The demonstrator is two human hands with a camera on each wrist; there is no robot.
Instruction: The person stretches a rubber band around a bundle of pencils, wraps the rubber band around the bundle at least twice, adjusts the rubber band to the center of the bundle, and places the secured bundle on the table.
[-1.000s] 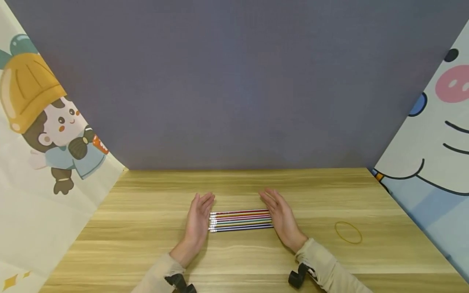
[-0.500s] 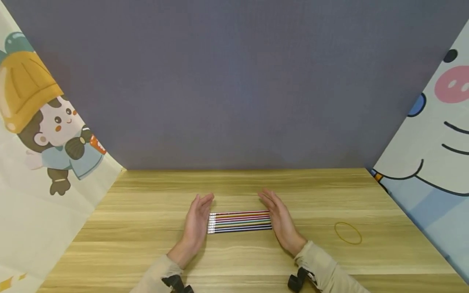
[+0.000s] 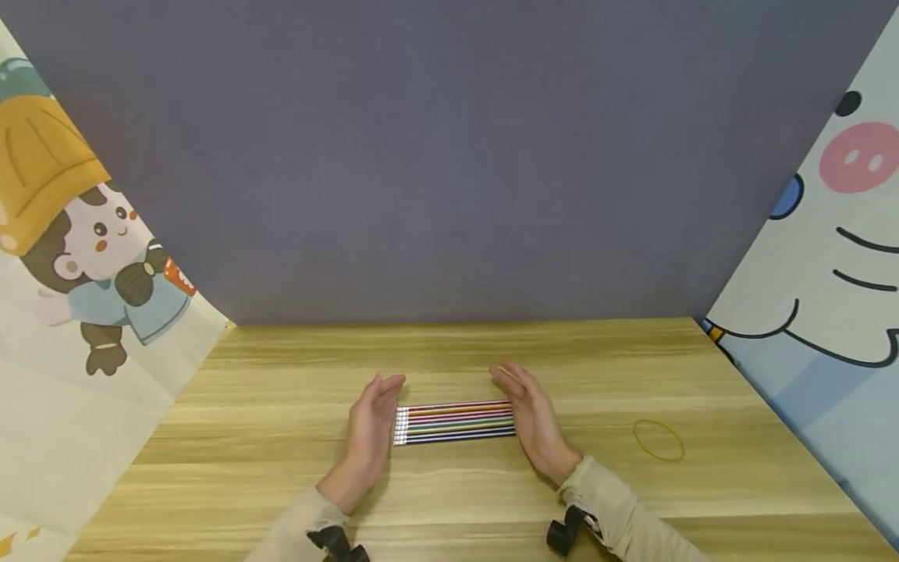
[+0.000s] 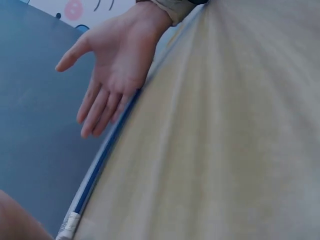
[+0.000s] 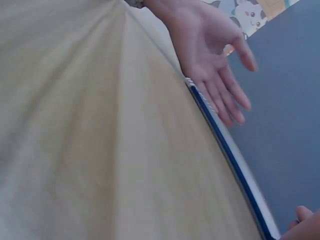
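Observation:
A flat row of several pencils [image 3: 455,422] in different colours lies side by side on the wooden table, white eraser ends lined up at the left. My left hand [image 3: 371,429] stands on edge against those eraser ends, fingers straight and palm facing inward. At the opposite ends my right hand [image 3: 535,421] is upright in the same way, its palm touching the pencils and hiding their tips. In the left wrist view a dark blue pencil [image 4: 102,155] is nearest, running to the straight-fingered right hand. The right wrist view shows the same blue pencil [image 5: 232,160] reaching the left palm.
A yellow rubber band [image 3: 659,440] lies on the table to the right of the right hand. The wooden table [image 3: 449,499] ends at a grey panel [image 3: 449,172] at the back. Cartoon-printed sheets [image 3: 91,257] flank it on both sides.
The pencil eraser ends are now more evenly lined up than a second ago. Both hands stay at the row's ends. The whole head view has shifted slightly.

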